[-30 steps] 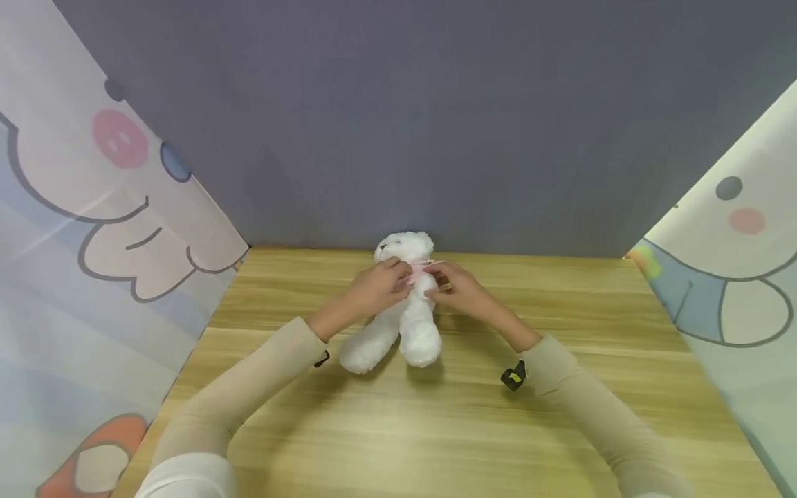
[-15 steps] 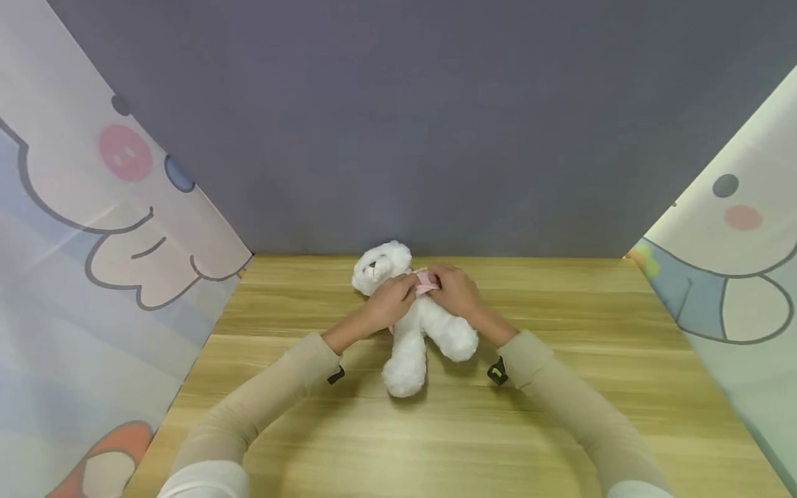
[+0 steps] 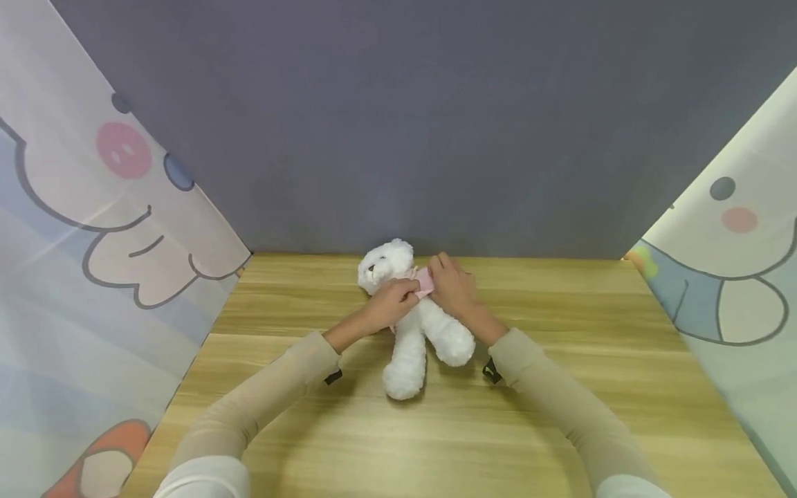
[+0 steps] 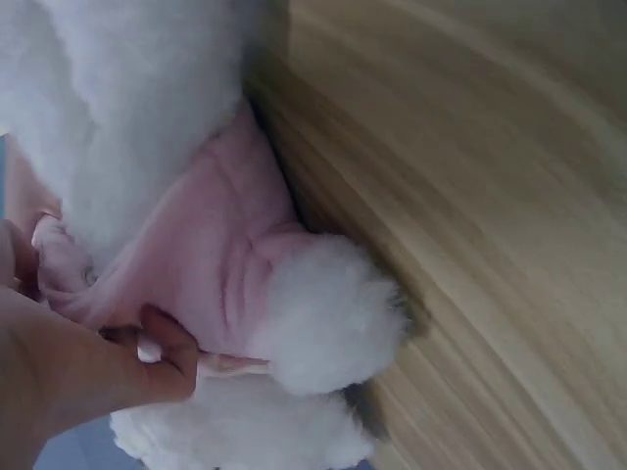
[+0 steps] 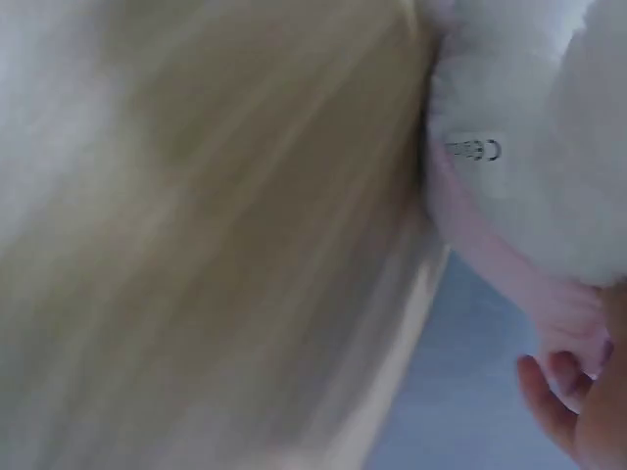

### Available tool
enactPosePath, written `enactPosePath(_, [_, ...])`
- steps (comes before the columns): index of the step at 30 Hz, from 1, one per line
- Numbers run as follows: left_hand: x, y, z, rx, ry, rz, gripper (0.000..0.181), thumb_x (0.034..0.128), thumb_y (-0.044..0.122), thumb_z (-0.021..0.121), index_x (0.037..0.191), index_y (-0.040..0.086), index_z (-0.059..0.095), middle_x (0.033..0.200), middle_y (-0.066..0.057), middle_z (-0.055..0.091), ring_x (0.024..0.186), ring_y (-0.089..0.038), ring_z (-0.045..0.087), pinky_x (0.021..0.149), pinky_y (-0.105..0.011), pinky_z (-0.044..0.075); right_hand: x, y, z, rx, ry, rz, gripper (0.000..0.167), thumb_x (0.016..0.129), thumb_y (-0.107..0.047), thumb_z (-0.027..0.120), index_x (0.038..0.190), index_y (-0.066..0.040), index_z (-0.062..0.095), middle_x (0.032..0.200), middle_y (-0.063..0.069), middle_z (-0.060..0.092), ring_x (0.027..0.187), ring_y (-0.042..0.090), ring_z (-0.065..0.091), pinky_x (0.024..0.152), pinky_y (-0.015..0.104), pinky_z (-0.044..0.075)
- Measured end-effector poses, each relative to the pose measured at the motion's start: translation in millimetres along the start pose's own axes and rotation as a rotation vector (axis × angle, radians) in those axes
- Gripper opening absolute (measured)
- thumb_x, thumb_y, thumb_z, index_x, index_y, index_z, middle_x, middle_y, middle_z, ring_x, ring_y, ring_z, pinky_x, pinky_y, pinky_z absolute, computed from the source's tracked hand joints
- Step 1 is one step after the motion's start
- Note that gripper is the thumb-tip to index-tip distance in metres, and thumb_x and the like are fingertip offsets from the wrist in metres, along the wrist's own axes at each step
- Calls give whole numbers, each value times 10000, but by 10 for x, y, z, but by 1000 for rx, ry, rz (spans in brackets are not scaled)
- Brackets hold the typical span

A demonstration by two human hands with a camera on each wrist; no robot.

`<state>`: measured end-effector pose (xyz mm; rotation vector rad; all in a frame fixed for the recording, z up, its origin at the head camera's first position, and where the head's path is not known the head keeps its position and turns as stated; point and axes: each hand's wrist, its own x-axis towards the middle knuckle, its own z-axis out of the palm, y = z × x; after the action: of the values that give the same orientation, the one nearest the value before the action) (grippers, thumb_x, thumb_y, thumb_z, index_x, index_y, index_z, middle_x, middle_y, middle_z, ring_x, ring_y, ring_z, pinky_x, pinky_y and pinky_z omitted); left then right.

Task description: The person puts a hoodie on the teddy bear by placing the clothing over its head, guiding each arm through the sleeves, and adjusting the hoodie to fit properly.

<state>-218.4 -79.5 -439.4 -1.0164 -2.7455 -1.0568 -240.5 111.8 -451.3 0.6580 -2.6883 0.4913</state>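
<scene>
A white plush bear (image 3: 409, 346) wears a pink jacket (image 3: 425, 280) and stands tilted on the table, its head leaning to the left. My left hand (image 3: 389, 306) pinches the front of the jacket. Opposite it, my right hand (image 3: 453, 287) grips the jacket's other side. In the left wrist view, thumb and finger of the left hand (image 4: 118, 367) hold the pink cloth (image 4: 196, 255) near a white paw (image 4: 333, 313). The right wrist view has curled fingers of the right hand (image 5: 563, 397) at the pink hem, with a printed label (image 5: 478, 152) on the bear's fur.
Beneath the bear lies a wood-grain table (image 3: 436, 443). A dark grey panel (image 3: 429, 124) rises at its back edge, just behind the bear. Cartoon-printed curtains flank both sides, one on the left (image 3: 50, 290) and one on the right (image 3: 747, 311).
The bear has turned from sideways to more front-facing and come nearer, its legs swinging to the right. Most recently my right hand has shifted slightly up, while the left stays at the jacket.
</scene>
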Motion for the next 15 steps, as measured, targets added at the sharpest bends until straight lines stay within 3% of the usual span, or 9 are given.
enactPosePath(4, [19, 0, 2, 142, 13, -65, 184, 884, 222, 610, 786, 144, 475, 665, 38, 433, 601, -114, 386, 516, -246, 349, -15, 130, -205, 386, -125, -49, 484, 832, -55, 774, 1231, -31, 500, 1166, 132, 492, 976, 285, 574, 719, 400, 553])
enactPosePath(6, [50, 20, -15, 237, 19, -85, 205, 859, 280, 653, 805, 140, 513, 673, 23, 476, 597, -130, 420, 492, -272, 377, -27, 217, -317, 584, -179, -23, 548, 864, -19, 755, 1316, 1, 448, 1263, 166, 467, 1075, 334, 584, 848, 452, 551])
enactPosePath(7, [66, 32, -24, 299, 24, -89, 211, 861, 303, 662, 813, 147, 528, 681, 19, 497, 605, -139, 441, 500, -293, 398, -35, 265, -358, 634, -187, -5, 529, 884, 0, 729, 1330, 10, 444, 1288, 180, 468, 1100, 358, 589, 872, 469, 551])
enactPosePath(9, [93, 56, -43, 406, 37, -103, 223, 880, 326, 669, 812, 146, 556, 693, 4, 533, 602, -167, 475, 515, -358, 437, -47, 342, -410, 643, -188, 12, 422, 947, -1, 658, 1329, 25, 480, 1310, 196, 504, 1119, 371, 609, 906, 477, 549])
enactPosePath(12, [91, 100, -60, 545, 27, -131, 221, 922, 370, 663, 851, 170, 600, 763, 6, 596, 665, -208, 539, 594, -467, 481, -49, 412, -417, 553, -200, -27, 288, 1018, -1, 539, 1300, 40, 583, 1235, 198, 614, 1044, 343, 658, 881, 438, 560])
enactPosePath(15, [57, 148, -49, 605, -5, -127, 227, 953, 405, 653, 951, 180, 632, 877, 2, 639, 762, -240, 593, 672, -542, 516, -47, 454, -417, 514, -252, -51, 282, 1046, -20, 499, 1291, 12, 636, 1061, 165, 682, 901, 317, 670, 771, 392, 554])
